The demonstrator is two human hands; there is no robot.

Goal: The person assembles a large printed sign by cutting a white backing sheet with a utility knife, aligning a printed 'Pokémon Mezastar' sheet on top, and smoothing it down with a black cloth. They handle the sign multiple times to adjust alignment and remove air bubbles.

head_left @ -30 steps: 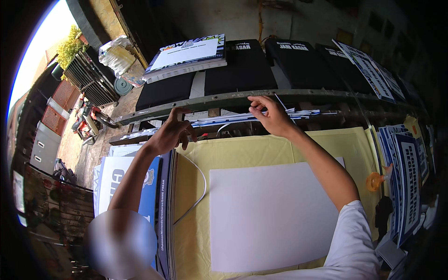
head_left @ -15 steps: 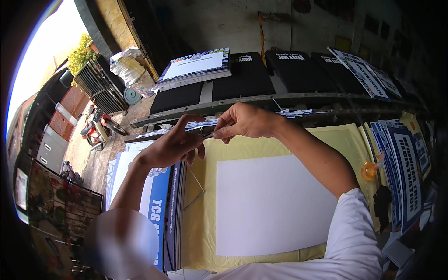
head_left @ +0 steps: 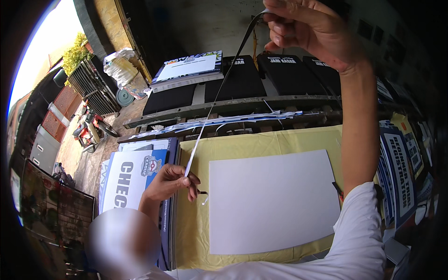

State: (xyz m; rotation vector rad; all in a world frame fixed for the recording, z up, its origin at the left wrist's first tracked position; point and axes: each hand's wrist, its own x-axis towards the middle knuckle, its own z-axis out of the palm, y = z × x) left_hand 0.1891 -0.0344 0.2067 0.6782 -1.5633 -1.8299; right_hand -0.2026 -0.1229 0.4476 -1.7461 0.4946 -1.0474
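Observation:
A long narrow strip (head_left: 213, 105), dark toward its upper end and white lower down, stretches on a slant between my two hands. Raised high at the far side, my right hand (head_left: 312, 30) pinches the strip's upper end. My left hand (head_left: 169, 183) holds its lower part between thumb and fingers, by the near-left corner of the yellow sheet's far half. A short curled tail hangs below those fingers. Under the strip and to its right lies a blank white board (head_left: 275, 205), flat on the yellow sheet (head_left: 193, 238).
Printed boards (head_left: 133, 179) are stacked at the left, beside my left forearm. More printed signs (head_left: 396, 172) stand at the right. Beyond the table's far rail (head_left: 233, 107) lie black padded panels (head_left: 238, 81) and a stack of printed sheets (head_left: 186, 70). A red-and-black item (head_left: 338, 190) touches the white board's right edge.
My hands were close together over the sheet's far edge. The right has since risen up and away to the right, the left has come nearer, and the strip now spans between them.

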